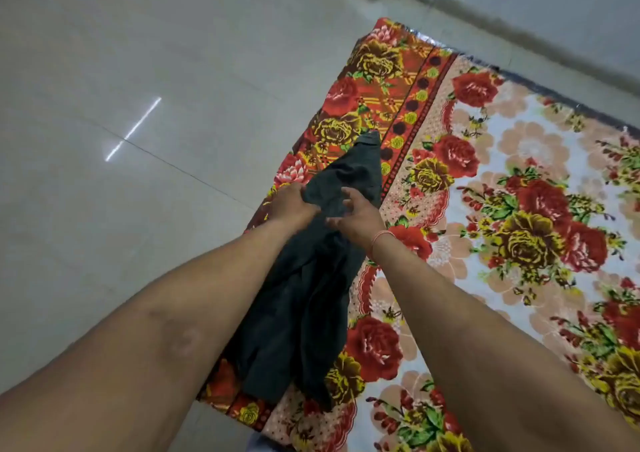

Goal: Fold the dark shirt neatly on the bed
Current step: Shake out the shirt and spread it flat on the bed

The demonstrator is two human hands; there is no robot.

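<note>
Pale glossy floor [138, 70] fills the left and far side of your view. A bright streak of light [133, 129] is reflected on its tiles, and a plain wall [554, 8] runs along the far right. The bed [519, 160] sits low against that floor under a floral sheet: red and yellow roses, a darker red border down its left edge, a paler middle to the right.

Now the dark shirt [304, 306]: it's on the bed, stretched long and narrow along that left border, bunched and creased. Its far tip points away from you and its near end lies close to the bed's near-left corner.

Your left grip [292, 205] is on the shirt's left edge toward the far end, fingers curled round a fold of cloth, holding it. Your right grip [360, 217] is just beside it, over the shirt's right side, fingers spread and bent. Whether it's pinching cloth or only touching it, I can't tell. A thin orange thread band [381, 238] circles your right wrist. Both forearms reach in from the near side, with most of the shirt between them.
</note>
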